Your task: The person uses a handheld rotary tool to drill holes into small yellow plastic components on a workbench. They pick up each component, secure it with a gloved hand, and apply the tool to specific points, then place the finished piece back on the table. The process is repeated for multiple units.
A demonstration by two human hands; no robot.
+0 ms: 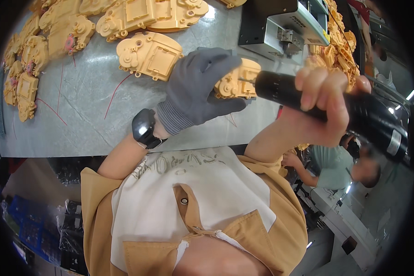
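My left hand (198,85), in a grey work glove with a black watch at the wrist, grips a yellow plastic housing (237,83) by its left side. My bare right hand (324,94) wraps round a black electric screwdriver (280,89), held almost level. Its thin bit points left at the face of the housing; whether the tip touches a screw is too small to tell. Just left of my gloved hand lies another yellow housing (149,55) with a red wire beside it.
More yellow housings (147,16) cover the back and left of the grey metal table (87,124), some with thin red wires. At the back right stands a black and silver machine (285,30). Beyond it yellow parts (338,55) are heaped. Another person (329,165) sits at the right.
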